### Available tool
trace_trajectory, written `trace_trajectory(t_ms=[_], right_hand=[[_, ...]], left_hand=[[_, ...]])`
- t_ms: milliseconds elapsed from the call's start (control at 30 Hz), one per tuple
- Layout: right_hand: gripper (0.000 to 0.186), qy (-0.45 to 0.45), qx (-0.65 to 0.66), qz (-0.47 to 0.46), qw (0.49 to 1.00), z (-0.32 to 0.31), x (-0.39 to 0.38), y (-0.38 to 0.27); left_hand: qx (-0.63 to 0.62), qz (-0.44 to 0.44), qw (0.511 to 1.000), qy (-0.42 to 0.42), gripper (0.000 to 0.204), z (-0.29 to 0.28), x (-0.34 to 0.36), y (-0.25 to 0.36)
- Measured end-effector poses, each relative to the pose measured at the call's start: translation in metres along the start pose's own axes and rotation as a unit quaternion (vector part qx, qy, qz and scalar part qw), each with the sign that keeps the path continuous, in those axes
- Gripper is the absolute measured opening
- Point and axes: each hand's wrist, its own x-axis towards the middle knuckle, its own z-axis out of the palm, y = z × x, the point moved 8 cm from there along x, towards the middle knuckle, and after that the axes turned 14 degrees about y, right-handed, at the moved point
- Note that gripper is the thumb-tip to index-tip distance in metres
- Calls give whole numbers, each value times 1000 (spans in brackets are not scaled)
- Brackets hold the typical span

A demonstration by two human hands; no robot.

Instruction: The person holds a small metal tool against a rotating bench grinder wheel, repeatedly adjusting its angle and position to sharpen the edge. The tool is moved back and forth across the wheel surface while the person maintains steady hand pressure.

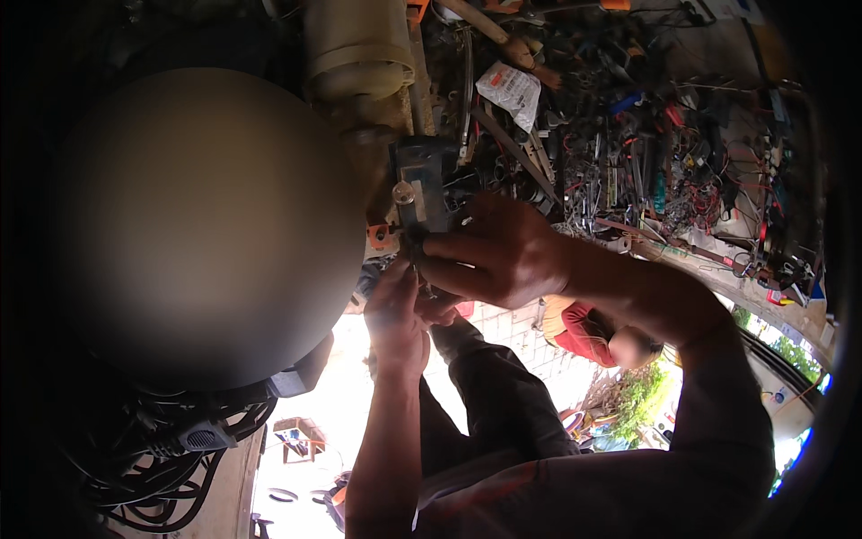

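Note:
My left hand (pixel 397 301) comes up from below, fingers closed around something small that I cannot make out. My right hand (pixel 503 256) reaches in from the right with bent fingers pinching at the same spot, so the fingertips of both hands meet. A thin, shiny metal piece (pixel 427 293) shows below the fingers. Just beyond the hands stands a dark block-shaped device (pixel 431 180) with a small round shiny disc (pixel 403 193) on its near side. An orange part (pixel 381 236) sits left of the fingertips. What lies between the fingers is mostly hidden.
A large blurred beige round shape (pixel 215 225) covers the left. Behind the hands is a cream cylinder (pixel 359 54). Tools and wires crowd the bench, with a white plastic packet (pixel 510 92) among them. Black cables (pixel 171 476) hang lower left. A person in red (pixel 588 334) is beyond.

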Motion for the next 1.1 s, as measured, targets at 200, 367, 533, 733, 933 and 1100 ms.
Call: trace_trajectory(t_ms=[200,367,533,733,933,1100], right_hand=[[48,29,14,180,983,-11,-4,-5],[37,191,-28,269,944,-53,14,51],[29,208,-155,217,941,-9,45,73],[21,246,-157,178,940,11,49,81],[22,167,47,-40,984,14,63,84],[28,203,185,-49,960,-36,64,58]], left_hand=[[338,39,935,104,33,-2,-19,29],[467,435,764,96,31,64,-60,107],[518,398,750,103,29,81,16,95],[613,303,726,72,26,84,45,87],[515,368,774,10,27,88,50,86],[579,384,719,20,25,81,39,87]])
